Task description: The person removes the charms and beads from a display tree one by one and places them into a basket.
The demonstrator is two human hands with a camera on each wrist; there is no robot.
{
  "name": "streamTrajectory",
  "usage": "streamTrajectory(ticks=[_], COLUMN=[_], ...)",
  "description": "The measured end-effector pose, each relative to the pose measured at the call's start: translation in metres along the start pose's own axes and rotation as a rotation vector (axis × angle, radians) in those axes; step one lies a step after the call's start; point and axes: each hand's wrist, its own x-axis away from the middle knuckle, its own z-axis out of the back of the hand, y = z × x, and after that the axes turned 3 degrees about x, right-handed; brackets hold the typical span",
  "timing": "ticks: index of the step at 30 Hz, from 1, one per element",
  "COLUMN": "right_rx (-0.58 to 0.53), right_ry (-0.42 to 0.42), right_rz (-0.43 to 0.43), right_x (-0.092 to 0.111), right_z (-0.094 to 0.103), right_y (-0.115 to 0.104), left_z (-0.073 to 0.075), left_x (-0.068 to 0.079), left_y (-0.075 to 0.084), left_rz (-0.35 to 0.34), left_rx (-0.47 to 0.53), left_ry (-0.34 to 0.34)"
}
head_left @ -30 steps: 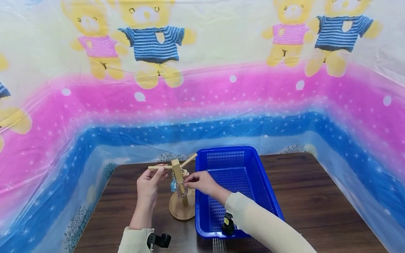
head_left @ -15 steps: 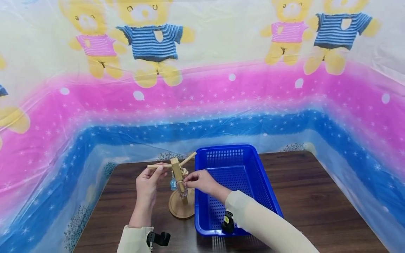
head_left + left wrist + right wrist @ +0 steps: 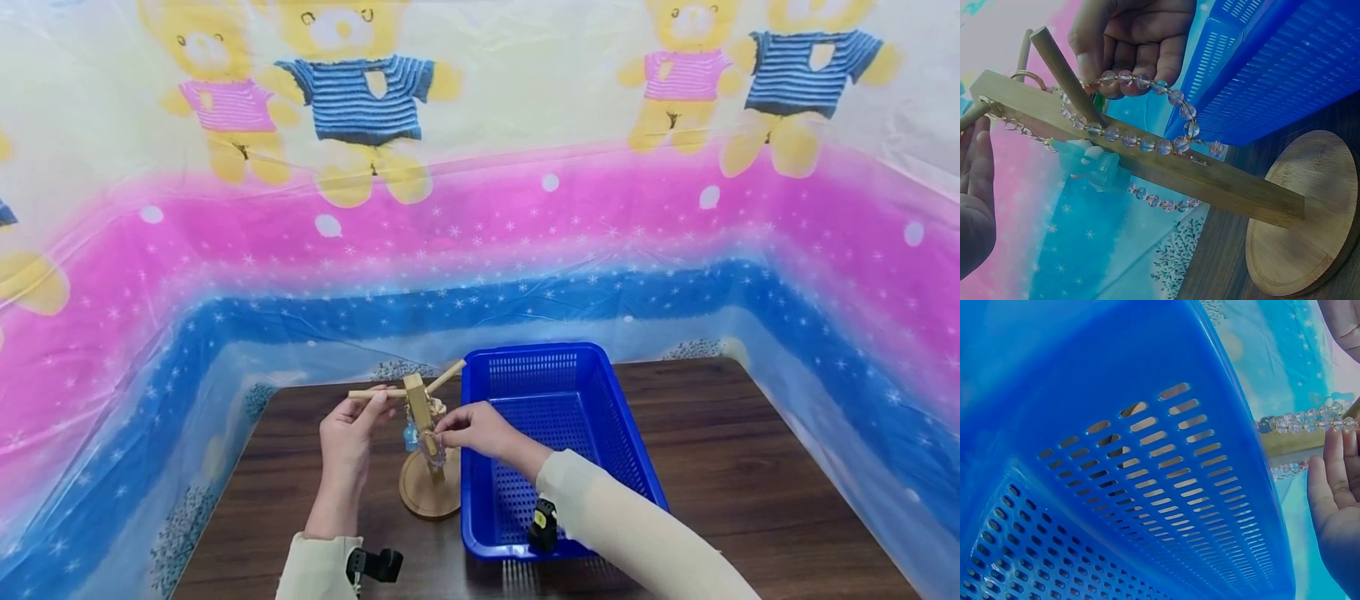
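One tan wooden peg stand (image 3: 418, 403) stands low centre in the head view, its round base partly hidden by a blue plastic basket (image 3: 469, 492). The left hand (image 3: 347, 442) pinches a pale peg (image 3: 359, 394); the right hand (image 3: 480, 429) pinches a pinkish clear-bead bracelet (image 3: 1129, 139), upper centre of the left wrist view, fingertips partly behind beads.

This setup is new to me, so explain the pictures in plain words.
There is no machine: a person works bare-handed. The wide picture comes from a camera worn on the head; the closer two, from wrist cameras. On the table are a blue basket and a wooden stand with pegs. The left hand holds one peg near the top. The right hand pinches a beaded strand that appears looped around a lower peg. A blue ornament hangs at the stand.
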Motion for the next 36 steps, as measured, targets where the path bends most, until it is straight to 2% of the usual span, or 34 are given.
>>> streamTrajectory(ticks=[6,16,28,36], right_rx=[0.004,-0.002,-0.038,-0.042], right_ry=[-0.034,-0.076,-0.11,-0.125], right_rz=[0.018,0.038,0.031,0.03], right_x=[0.001,0.006,0.013,0.017], right_z=[0.003,0.005,0.007,0.009], right_y=[-0.002,-0.005,-0.012,-0.013], left_z=[0.001,0.002,0.001,0.002], left_x=[0.0,-0.001,-0.002,-0.002], left_y=[-0.001,0.001,0.0,0.0], left_rz=[-0.029,-0.023,-0.028,-0.03], left_rx=[-0.017,-0.08,-0.056,-0.079], left_ry=[-0.003,0.023,0.006,0.007])
